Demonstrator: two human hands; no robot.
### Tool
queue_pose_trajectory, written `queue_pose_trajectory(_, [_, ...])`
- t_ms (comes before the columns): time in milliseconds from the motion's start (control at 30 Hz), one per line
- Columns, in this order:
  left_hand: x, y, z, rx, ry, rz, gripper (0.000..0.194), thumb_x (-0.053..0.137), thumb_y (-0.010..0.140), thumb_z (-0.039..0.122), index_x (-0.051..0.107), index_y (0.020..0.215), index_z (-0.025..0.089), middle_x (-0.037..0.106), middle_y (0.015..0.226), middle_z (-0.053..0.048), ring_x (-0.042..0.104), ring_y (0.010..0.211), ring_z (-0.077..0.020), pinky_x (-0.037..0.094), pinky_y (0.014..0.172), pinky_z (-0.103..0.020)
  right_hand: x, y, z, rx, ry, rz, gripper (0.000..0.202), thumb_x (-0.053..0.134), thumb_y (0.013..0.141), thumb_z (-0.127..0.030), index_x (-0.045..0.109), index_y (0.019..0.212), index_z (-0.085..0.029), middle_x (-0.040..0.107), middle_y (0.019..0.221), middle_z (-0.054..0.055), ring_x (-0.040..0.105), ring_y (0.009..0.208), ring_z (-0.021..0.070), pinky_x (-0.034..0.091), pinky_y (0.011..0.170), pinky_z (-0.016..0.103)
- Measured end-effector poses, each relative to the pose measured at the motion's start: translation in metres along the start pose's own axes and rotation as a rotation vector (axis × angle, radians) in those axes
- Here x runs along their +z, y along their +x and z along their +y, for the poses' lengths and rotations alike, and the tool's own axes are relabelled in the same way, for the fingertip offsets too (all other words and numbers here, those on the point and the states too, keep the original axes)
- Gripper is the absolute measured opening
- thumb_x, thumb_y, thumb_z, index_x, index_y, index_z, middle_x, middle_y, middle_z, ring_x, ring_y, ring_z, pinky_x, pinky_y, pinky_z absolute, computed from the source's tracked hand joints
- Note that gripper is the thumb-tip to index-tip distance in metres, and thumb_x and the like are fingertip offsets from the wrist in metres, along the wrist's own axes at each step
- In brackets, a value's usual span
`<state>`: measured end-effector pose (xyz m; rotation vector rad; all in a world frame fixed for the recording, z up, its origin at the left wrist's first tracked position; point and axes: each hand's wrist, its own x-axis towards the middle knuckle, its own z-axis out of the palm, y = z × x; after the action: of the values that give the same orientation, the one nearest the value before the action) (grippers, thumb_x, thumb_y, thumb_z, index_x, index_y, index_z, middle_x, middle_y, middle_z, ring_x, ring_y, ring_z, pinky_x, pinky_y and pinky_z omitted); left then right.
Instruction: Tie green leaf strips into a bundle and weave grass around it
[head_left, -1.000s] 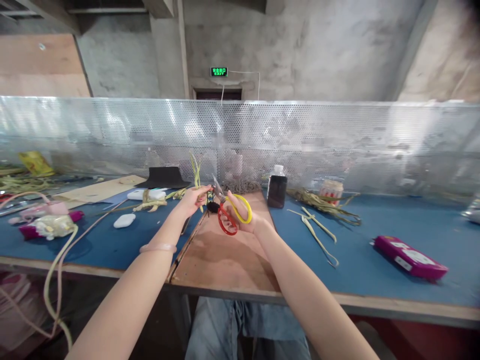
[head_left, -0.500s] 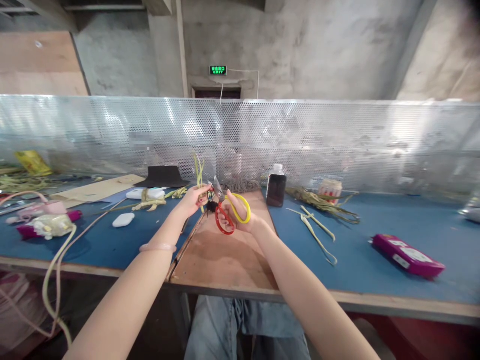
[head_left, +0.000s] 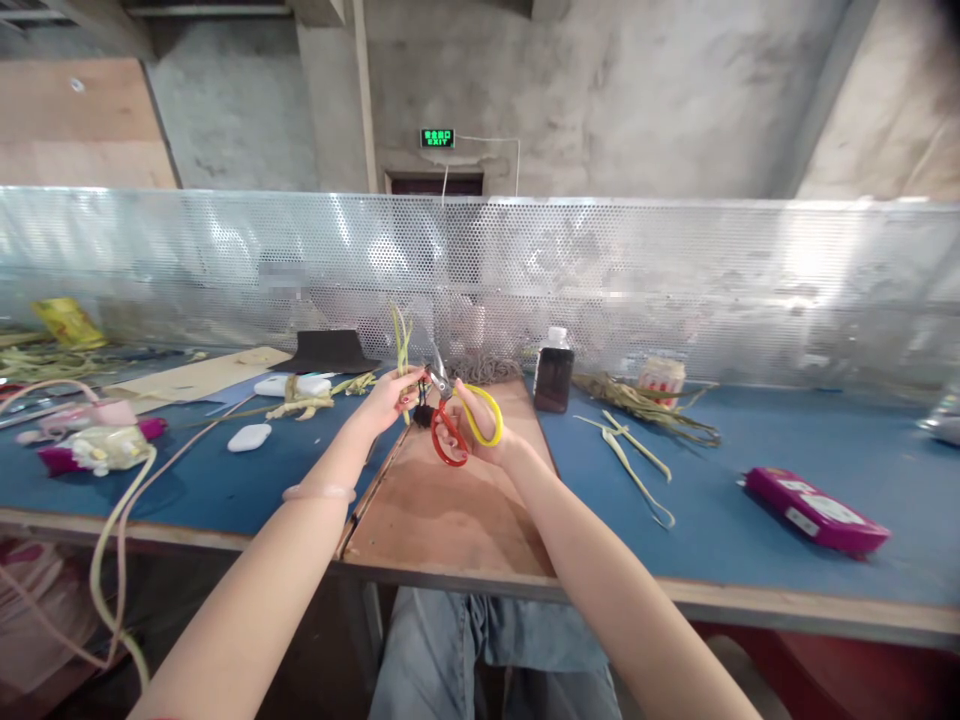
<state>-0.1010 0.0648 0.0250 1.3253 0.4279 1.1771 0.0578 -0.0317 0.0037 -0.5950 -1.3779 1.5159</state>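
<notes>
Blue tabletop: bottle w/ dark contents, far side, right of centre. L hand pinching green strands; R hand gripping scissors.

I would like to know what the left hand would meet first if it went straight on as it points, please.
The left hand would probably meet the scissors first, around their metal blades, though the picture leaves depth unclear.
</notes>
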Motion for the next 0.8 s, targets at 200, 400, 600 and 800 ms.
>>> queue_pose_trajectory(200, [-0.002, 0.001, -0.003, -0.003, 0.02, -0.011, 0.016, 0.074, 0.066, 0.021, 0.062, 0.072, 0.01, 0.059, 0.069, -0.002, 0.033, 0.037, 0.0005, 0.018, 0.031, -0.013, -0.002, 0.0, 0.002, 0.009, 0.012, -0.027, 0.053, 0.041, 0.078, -0.07, 0.042, 0.057, -0.021, 0.044, 0.045, -0.002, 0.039, 0.037, 0.0102, 0.031, 0.035, 0.023])
queue_pose_trajectory(400, [-0.002, 0.003, -0.005, -0.008, 0.039, -0.029, 0.019, 0.074, 0.067, 0.023, 0.06, 0.07, 0.011, 0.054, 0.064, 0.0, 0.032, 0.037, 0.0002, 0.017, 0.031, -0.013, -0.002, 0.006, 0.006, 0.039, 0.044, -0.031, 0.054, 0.038, 0.08, -0.07, 0.042, 0.057, -0.021, 0.043, 0.047, -0.001, 0.039, 0.039, 0.0106, 0.033, 0.036, 0.024])
queue_pose_trajectory(600, [-0.003, 0.003, -0.008, -0.018, 0.073, -0.057, 0.019, 0.072, 0.07, 0.024, 0.057, 0.071, 0.013, 0.057, 0.067, -0.002, 0.033, 0.037, -0.0003, 0.018, 0.032, -0.013, 0.001, 0.008, 0.005, 0.105, 0.059, 0.035, 0.057, 0.035, 0.078, -0.075, 0.042, 0.059, -0.021, 0.041, 0.046, -0.001, 0.038, 0.039, 0.011, 0.032, 0.033, 0.023])
queue_pose_trajectory(800, [-0.002, 0.0, -0.01, -0.036, 0.119, -0.056, 0.02, 0.073, 0.068, 0.024, 0.057, 0.07, 0.012, 0.057, 0.066, -0.002, 0.034, 0.038, -0.0001, 0.018, 0.033, -0.013, 0.0, 0.013, 0.01, 0.162, 0.043, 0.077, 0.06, 0.035, 0.074, -0.079, 0.045, 0.063, -0.02, 0.042, 0.045, -0.002, 0.038, 0.036, 0.0104, 0.032, 0.03, 0.022])
